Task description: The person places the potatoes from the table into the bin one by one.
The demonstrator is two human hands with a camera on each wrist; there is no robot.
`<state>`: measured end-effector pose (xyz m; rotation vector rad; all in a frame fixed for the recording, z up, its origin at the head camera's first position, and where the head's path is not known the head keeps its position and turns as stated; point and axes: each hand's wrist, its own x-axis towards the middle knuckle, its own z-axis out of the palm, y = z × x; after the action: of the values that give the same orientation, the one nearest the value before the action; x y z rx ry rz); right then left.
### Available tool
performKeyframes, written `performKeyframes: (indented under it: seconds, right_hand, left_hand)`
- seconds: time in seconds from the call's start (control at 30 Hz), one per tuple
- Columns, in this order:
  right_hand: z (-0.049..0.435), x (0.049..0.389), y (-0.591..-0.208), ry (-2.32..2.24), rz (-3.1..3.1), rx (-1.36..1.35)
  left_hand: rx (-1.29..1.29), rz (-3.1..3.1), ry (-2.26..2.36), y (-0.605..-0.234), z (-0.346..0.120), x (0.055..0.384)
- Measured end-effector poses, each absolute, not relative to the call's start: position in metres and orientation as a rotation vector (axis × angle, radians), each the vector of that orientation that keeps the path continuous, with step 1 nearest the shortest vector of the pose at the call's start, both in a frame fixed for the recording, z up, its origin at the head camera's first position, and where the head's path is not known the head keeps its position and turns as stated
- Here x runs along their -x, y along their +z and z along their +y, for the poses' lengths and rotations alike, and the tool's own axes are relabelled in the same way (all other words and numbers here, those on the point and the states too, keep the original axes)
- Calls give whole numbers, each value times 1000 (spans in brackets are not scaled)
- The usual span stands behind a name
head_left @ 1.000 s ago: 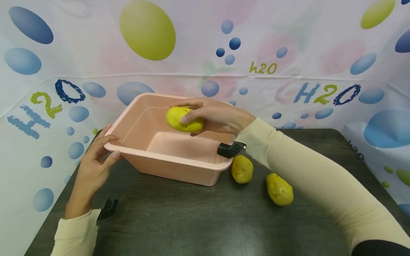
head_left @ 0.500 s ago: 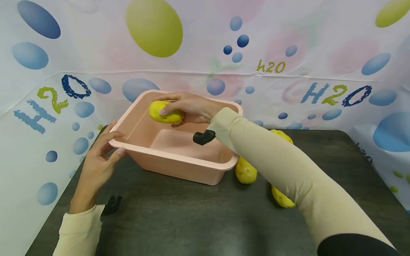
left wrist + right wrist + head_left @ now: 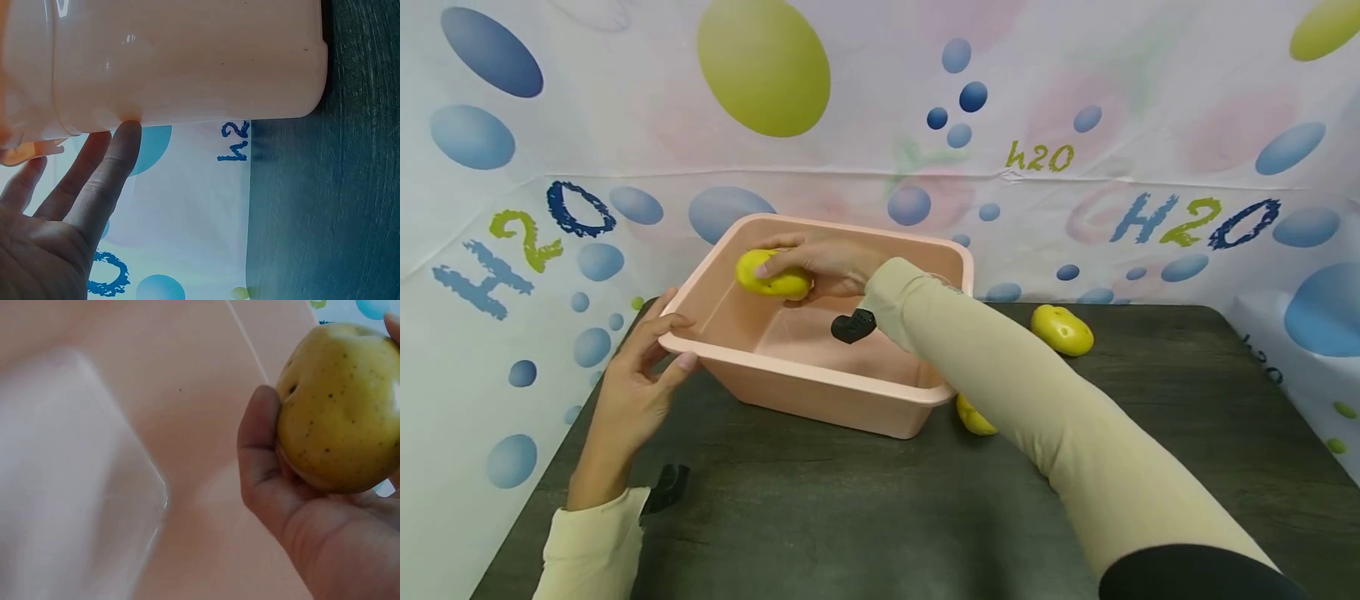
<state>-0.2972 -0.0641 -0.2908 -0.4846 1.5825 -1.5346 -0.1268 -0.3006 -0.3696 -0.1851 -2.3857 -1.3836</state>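
A pale pink plastic basin [image 3: 820,404] stands on the dark table. At its left front corner my left hand [image 3: 628,392] grips the rim, thumb outside and index finger over the edge. In the left wrist view two straight fingers [image 3: 103,181] touch the basin's outer wall [image 3: 187,75]. My right hand [image 3: 833,262] holds a yellow potato [image 3: 767,275] inside the basin, near the left wall and above the floor. Dark specks and a dimple mark this potato [image 3: 344,406] in the right wrist view, where thumb and fingers curl round it.
A yellow potato [image 3: 1062,330] lies behind the right forearm on the table [image 3: 820,517]. Another potato [image 3: 975,417] sits by the basin's right front corner, partly hidden by the sleeve [image 3: 1000,367]. A printed curtain [image 3: 865,92] hangs behind the table.
My right hand has carried the potato left and slightly lower into the basin. The right forearm now hides one table potato and uncovers another. My left hand keeps its grip on the rim.
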Motion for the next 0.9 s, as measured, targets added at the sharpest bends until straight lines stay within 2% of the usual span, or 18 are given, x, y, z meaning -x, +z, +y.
performKeyframes:
  seconds: [0.53,0.9]
  right_hand:
    - [-82,301,-297,-1443,1717,392]
    - [-87,301,-294,-1358,1823,465]
  left_hand:
    - [177,-2378,-1410,-370,-300,125]
    - [176,-2379,-1438,-368,-301,124]
